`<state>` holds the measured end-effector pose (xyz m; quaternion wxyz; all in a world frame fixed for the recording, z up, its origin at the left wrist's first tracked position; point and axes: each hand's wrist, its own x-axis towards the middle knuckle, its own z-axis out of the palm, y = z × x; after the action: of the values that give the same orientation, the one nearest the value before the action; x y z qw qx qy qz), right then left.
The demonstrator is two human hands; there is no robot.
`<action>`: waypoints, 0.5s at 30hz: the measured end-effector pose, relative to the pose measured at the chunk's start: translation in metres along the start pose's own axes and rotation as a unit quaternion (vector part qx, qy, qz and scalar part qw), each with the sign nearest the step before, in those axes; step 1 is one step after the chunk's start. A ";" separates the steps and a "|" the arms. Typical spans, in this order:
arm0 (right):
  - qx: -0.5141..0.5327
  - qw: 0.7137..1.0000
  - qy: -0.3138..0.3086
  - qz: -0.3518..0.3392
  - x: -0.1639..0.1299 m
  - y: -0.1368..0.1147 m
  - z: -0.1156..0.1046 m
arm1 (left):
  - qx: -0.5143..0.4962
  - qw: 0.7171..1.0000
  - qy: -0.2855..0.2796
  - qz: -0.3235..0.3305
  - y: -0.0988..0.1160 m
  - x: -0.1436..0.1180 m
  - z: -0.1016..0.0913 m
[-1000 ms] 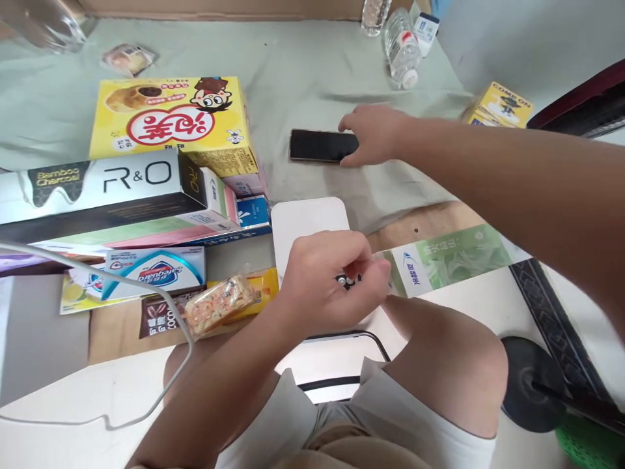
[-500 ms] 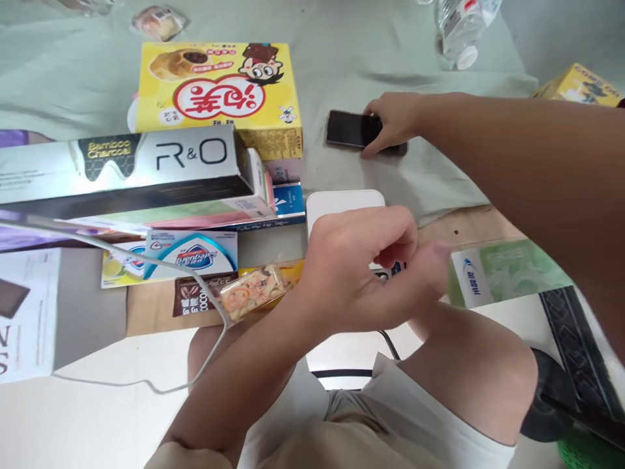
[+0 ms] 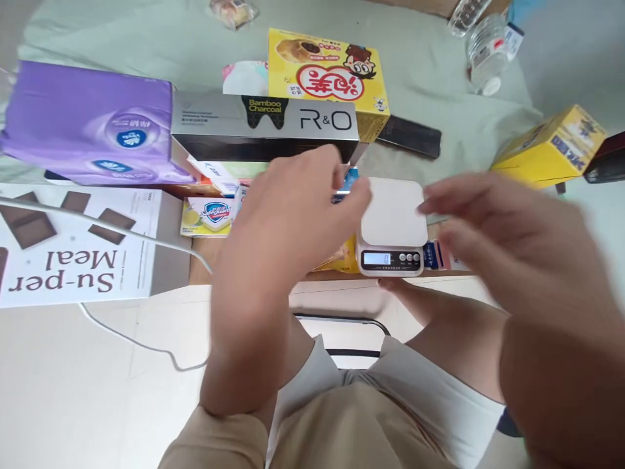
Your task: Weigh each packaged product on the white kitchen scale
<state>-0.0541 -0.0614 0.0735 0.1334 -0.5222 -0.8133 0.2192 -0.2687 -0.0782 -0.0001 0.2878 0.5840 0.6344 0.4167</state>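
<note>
A white kitchen scale (image 3: 394,215) stands at the table's front edge, its plate bare and its small display lit. My left hand (image 3: 293,218) hovers just left of it in front of the boxes, fingers loosely bent and thumb apart, with nothing seen in it. On the scale's right, my right hand (image 3: 508,234) is smeared by motion; its thumb and fingers are apart and hold nothing visible. Beyond the scale a black phone (image 3: 413,137) lies flat, one end hidden by the yellow puff snack box (image 3: 329,71).
Left are a silver R&O box (image 3: 219,124), a purple tissue pack (image 3: 92,124), a white Su-per Meal box (image 3: 73,254) and a Safeguard soap box (image 3: 208,215). A white cable (image 3: 97,215) crosses there. Right stand a yellow box (image 3: 551,146) and a plastic bottle (image 3: 487,55).
My right hand has let go of the phone and drawn back toward me, beside the scale. My left hand has moved left, uncovering the scale's display. The view has shifted left.
</note>
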 end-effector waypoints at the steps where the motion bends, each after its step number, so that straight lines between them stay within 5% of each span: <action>1: 0.044 0.999 -0.015 0.000 -0.011 -0.005 0.021 | 0.016 1.000 0.002 -0.024 -0.006 -0.004 -0.008; 6: -0.024 0.997 -0.072 0.022 -0.002 -0.009 0.094 | 0.114 0.973 -0.008 -0.201 -0.019 -0.021 -0.042; 10: -0.086 0.986 -0.144 0.020 0.020 -0.019 0.110 | 0.134 0.951 -0.038 -0.275 -0.032 -0.018 -0.051; 15: -0.110 0.965 -0.232 0.046 0.027 -0.030 0.120 | 0.135 0.951 -0.036 -0.275 -0.055 -0.006 -0.044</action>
<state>-0.1425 -0.0732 -0.0165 -0.1279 -0.5051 -0.8163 0.2494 -0.3329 -0.0907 -0.0269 0.3323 0.4350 0.8098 0.2110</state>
